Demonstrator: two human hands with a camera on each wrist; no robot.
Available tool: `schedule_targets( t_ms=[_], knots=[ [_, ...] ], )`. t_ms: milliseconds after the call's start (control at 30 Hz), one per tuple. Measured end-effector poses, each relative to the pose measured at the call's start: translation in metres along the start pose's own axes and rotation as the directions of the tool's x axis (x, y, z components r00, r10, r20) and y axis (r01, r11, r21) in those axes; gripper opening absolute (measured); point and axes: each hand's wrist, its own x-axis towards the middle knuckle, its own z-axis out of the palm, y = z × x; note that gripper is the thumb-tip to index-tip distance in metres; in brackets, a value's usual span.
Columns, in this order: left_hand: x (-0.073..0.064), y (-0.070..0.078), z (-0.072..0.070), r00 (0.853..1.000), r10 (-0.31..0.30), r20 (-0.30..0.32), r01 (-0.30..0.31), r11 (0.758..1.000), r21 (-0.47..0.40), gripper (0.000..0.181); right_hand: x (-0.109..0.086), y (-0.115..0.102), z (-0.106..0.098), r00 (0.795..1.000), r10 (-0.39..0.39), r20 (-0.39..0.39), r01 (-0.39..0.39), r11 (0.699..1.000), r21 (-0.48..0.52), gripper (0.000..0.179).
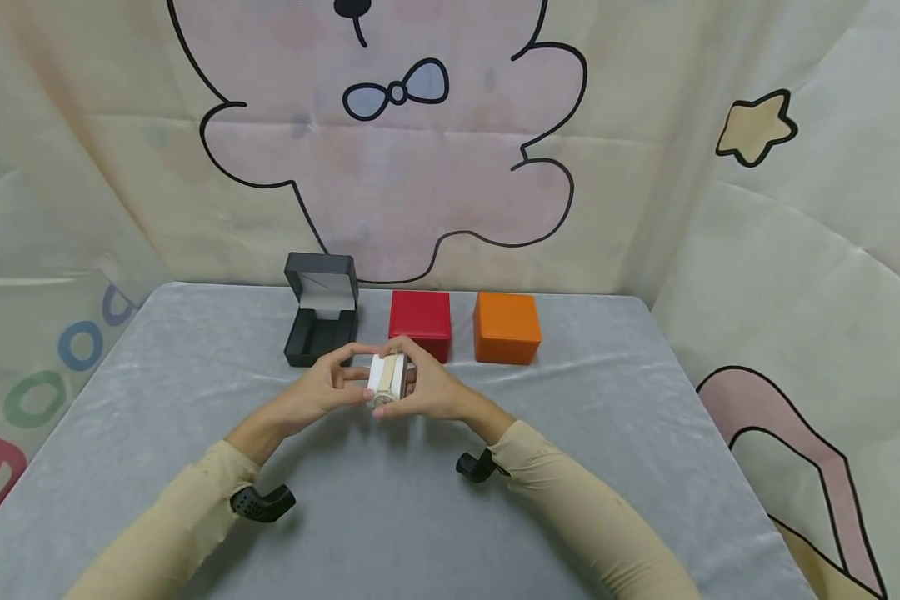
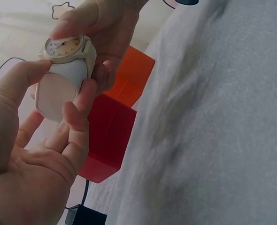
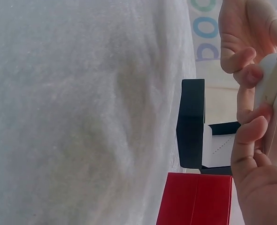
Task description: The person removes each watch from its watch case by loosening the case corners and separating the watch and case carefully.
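Both hands hold a wristwatch with a cream strap, wrapped round a white watch cushion, above the table. My left hand grips it from the left, thumb by the watch case and fingers at the cushion. From the other side my right hand holds it, its thumb at the watch face in the left wrist view. The cream strap runs over the cushion in the right wrist view. Behind the left hand stands a black watch box, its lid raised and its inside bare.
A closed red box stands just behind the right hand, with a closed orange box to its right. All three boxes stand toward the back of the table, which has a grey cloth. A printed curtain hangs behind.
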Motion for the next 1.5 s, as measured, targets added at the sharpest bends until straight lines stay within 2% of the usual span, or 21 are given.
schedule_targets(
  t_ms=[233, 400, 567, 833, 967, 1167, 1500],
  knots=[
    [0.003, 0.0, 0.004, 0.999, -0.001, -0.034, 0.0, 1.0, -0.016, 0.065, -0.002, 0.003, 0.001, 0.999, 0.033, -0.043, -0.031, 0.998, 0.051, 0.068],
    [0.004, 0.0, 0.006, 0.995, -0.022, -0.099, 0.018, 0.999, -0.048, 0.066, -0.001, 0.003, 0.002, 0.996, 0.013, -0.084, -0.008, 0.998, 0.064, 0.068],
    [0.006, 0.0, 0.009, 0.986, -0.033, -0.164, 0.021, 0.997, -0.074, 0.069, 0.001, 0.002, 0.005, 0.99, -0.001, -0.139, 0.004, 1.0, 0.028, 0.072],
    [0.009, 0.002, 0.011, 0.98, 0.016, -0.198, -0.016, 1.0, -0.003, 0.07, 0.002, -0.003, 0.008, 0.978, -0.052, -0.2, 0.027, 0.992, -0.122, 0.076],
    [0.008, 0.004, 0.012, 0.979, 0.019, -0.205, -0.015, 1.0, 0.021, 0.071, 0.002, -0.004, 0.007, 0.98, -0.053, -0.192, 0.017, 0.982, -0.186, 0.076],
    [0.007, 0.004, 0.009, 0.981, 0.025, -0.19, -0.022, 1.0, 0.02, 0.072, 0.003, -0.004, 0.005, 0.982, -0.078, -0.17, 0.037, 0.972, -0.23, 0.077],
    [0.004, -0.001, 0.01, 0.98, -0.015, -0.2, 0.013, 1.0, -0.01, 0.072, 0.001, 0.0, 0.004, 0.992, -0.042, -0.119, 0.023, 0.986, -0.163, 0.078]
  ],
)
